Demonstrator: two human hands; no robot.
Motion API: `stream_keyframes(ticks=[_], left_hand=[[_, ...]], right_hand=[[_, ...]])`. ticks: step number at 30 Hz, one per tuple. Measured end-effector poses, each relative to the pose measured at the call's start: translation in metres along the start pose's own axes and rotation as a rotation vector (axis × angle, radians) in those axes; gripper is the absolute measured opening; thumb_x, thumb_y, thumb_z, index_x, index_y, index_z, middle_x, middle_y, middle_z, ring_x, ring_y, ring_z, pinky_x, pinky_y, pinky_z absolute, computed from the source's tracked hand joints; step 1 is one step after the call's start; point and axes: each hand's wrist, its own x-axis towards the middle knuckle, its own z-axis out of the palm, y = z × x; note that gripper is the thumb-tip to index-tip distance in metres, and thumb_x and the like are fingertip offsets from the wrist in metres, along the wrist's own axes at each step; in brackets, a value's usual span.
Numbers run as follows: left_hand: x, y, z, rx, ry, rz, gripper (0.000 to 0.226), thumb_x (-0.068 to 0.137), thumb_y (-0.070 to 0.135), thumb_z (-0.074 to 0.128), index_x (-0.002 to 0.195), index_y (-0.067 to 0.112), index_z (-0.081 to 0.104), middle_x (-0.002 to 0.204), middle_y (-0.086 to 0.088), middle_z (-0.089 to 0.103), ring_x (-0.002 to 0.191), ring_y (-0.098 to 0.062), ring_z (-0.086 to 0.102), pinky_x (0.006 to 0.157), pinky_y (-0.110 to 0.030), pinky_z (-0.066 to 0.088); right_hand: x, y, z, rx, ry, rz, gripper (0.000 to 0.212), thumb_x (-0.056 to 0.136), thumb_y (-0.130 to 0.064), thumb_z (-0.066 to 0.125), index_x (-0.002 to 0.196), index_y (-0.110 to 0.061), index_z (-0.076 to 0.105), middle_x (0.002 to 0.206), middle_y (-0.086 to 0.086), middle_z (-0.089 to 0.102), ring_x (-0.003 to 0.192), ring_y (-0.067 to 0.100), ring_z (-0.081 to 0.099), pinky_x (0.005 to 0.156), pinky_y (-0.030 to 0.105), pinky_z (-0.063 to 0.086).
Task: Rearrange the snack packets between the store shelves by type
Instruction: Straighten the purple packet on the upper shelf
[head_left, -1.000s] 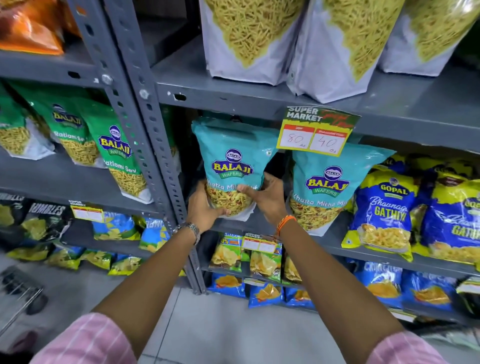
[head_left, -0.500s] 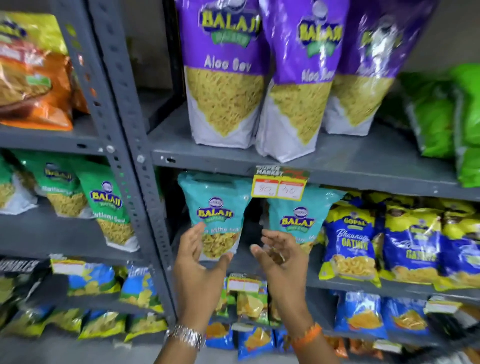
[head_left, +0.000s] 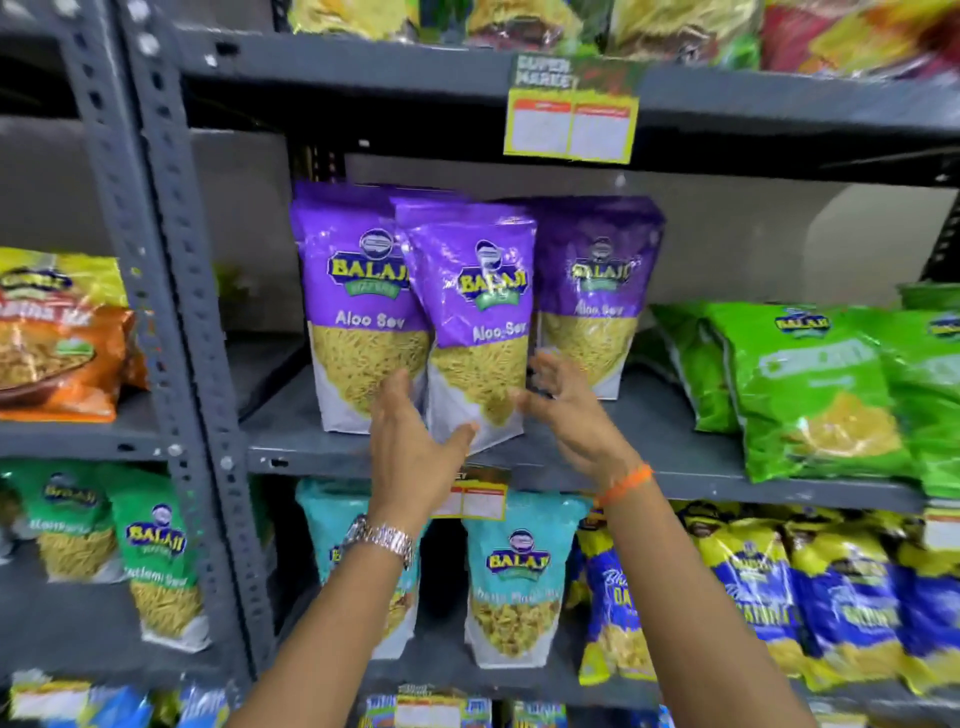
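Note:
Three purple Aloo Sev packets stand on a grey shelf (head_left: 571, 457): a left one (head_left: 358, 312), a middle one (head_left: 478, 322) leaning forward, and a right one (head_left: 597, 291) further back. My left hand (head_left: 410, 441) is open at the middle packet's lower left corner. My right hand (head_left: 566, 410) is open at its lower right side, fingers spread. Both hands flank that packet; whether they touch it is unclear. Two teal Balaji packets (head_left: 514, 571) stand on the shelf below, the left one partly hidden by my left forearm.
Green packets (head_left: 810, 384) fill the right of the same shelf. Blue and yellow packets (head_left: 779, 587) sit lower right. The left rack holds orange (head_left: 62, 353) and green sev packets (head_left: 156, 561) behind a grey upright post (head_left: 171, 291). A price tag (head_left: 571, 119) hangs above.
My hands let go of the teal packet on the lower shelf and rose to the purple Aloo Sev packets one shelf up. The view tilted upward.

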Motion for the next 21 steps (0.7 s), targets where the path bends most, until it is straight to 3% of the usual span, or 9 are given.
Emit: stream_keyframes(ticks=[2,8,12,16,19,21], left_hand=[[0.004,-0.002,0.012,0.004,0.006,-0.002,0.087,0.069,0.024,0.09,0.139,-0.001,0.044,0.137,-0.018,0.055,0.129,-0.037,0.051,0.107,-0.042,0.04],[0.009,-0.006,0.03,0.056,0.074,0.005,0.083,0.067,0.021,0.091,0.135,-0.002,0.049,0.133,-0.022,0.059,0.124,-0.041,0.054,0.104,-0.052,0.044],[0.014,-0.002,0.031,0.053,0.061,0.029,0.076,0.064,0.019,0.093,0.128,0.006,0.054,0.123,-0.013,0.064,0.113,-0.035,0.06,0.096,-0.047,0.051],[0.02,0.013,0.05,-0.035,-0.046,-0.005,0.078,0.064,0.026,0.092,0.13,0.019,0.051,0.124,-0.007,0.067,0.115,-0.029,0.064,0.096,-0.05,0.055],[0.028,0.022,0.071,-0.091,-0.142,-0.012,0.074,0.063,0.029,0.09,0.126,0.021,0.053,0.118,-0.004,0.069,0.111,-0.025,0.067,0.094,-0.051,0.057],[0.031,0.027,0.086,-0.101,-0.199,-0.004,0.064,0.066,0.02,0.091,0.117,0.024,0.054,0.113,-0.001,0.07,0.107,-0.022,0.068,0.092,-0.05,0.058]], right_hand=[[0.017,0.006,-0.005,0.039,-0.109,0.02,0.073,0.074,-0.012,0.08,0.138,-0.006,0.047,0.145,0.022,0.054,0.132,0.031,0.051,0.11,0.041,0.046],[0.032,0.012,-0.011,0.164,-0.283,0.085,0.05,0.081,0.006,0.073,0.124,-0.01,0.054,0.126,0.015,0.062,0.113,0.023,0.061,0.092,0.025,0.058],[0.027,0.007,-0.02,0.142,-0.201,0.05,0.056,0.079,0.014,0.072,0.128,0.0,0.051,0.112,0.009,0.066,0.099,0.017,0.066,0.081,0.02,0.059],[0.014,0.006,-0.048,0.212,-0.062,0.045,0.066,0.073,0.007,0.081,0.131,-0.001,0.049,0.125,0.023,0.065,0.114,0.032,0.065,0.098,0.041,0.058],[0.005,0.0,-0.072,0.165,0.041,0.028,0.068,0.071,0.003,0.085,0.13,-0.004,0.051,0.128,0.022,0.064,0.114,0.029,0.065,0.09,0.029,0.061],[0.001,0.002,-0.087,0.145,0.093,0.016,0.069,0.068,0.003,0.086,0.127,-0.006,0.052,0.127,0.021,0.064,0.116,0.03,0.065,0.09,0.032,0.06]])
